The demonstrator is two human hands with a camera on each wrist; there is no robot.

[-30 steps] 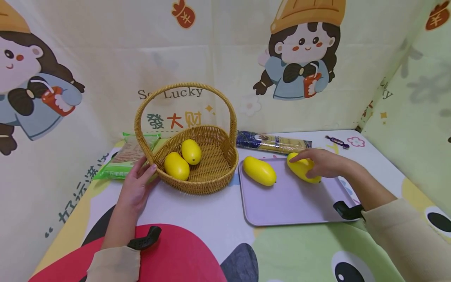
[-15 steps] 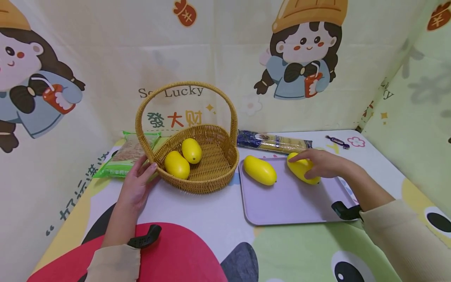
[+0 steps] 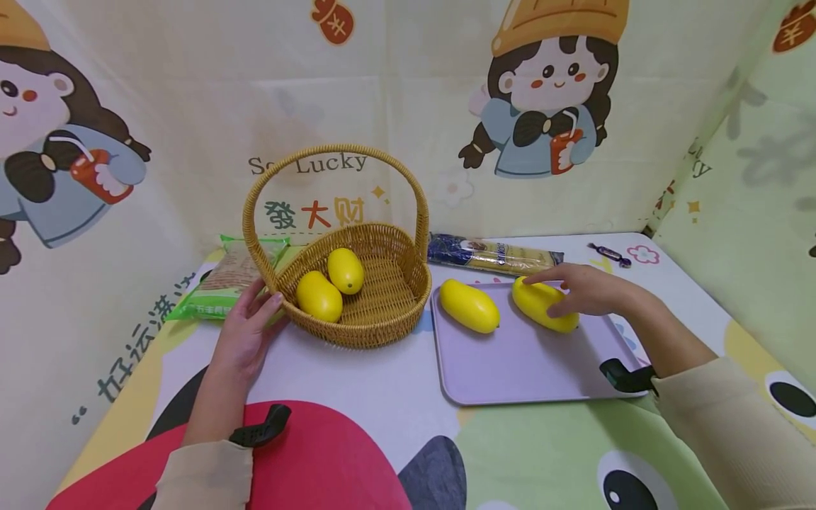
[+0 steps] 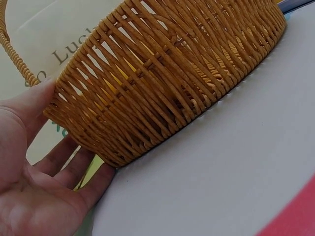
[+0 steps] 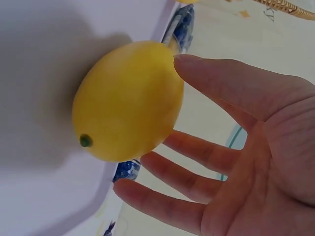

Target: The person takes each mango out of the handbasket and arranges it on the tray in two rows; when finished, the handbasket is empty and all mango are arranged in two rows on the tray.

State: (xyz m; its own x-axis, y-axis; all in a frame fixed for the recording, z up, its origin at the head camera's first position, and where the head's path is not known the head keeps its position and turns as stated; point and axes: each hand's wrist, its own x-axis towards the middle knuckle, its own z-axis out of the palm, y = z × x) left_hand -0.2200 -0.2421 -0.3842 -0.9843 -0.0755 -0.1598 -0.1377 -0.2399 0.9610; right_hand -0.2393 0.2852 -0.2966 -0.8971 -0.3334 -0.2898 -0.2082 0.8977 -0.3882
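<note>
A wicker basket [image 3: 357, 334] with a tall arched handle stands at center-left, two yellow mangoes [image 3: 319, 297] lying in its left half. My left hand [image 3: 247, 333] holds the basket's left end, thumb at the rim and fingers around the outer side. On the lilac tray [image 3: 510, 375] lie two more mangoes. One mango [image 3: 469, 306] is at the tray's left. My right hand [image 3: 589, 289] is at the other mango [image 5: 128, 101], its thumb at the fruit's edge and its fingers spread loosely. In the right wrist view the palm is apart from this fruit.
Behind the tray lies a long pack of noodles [image 3: 494, 255] with a blue end. A green-edged food bag [image 3: 232, 280] lies behind the basket's left side. At the back right is a small wrapped candy [image 3: 610, 255]. A printed cloth wall [image 3: 408, 106] closes off the back.
The right mango has shifted slightly left on the tray, and my right hand's fingers have loosened from it. My left hand and the basket have stayed in place.
</note>
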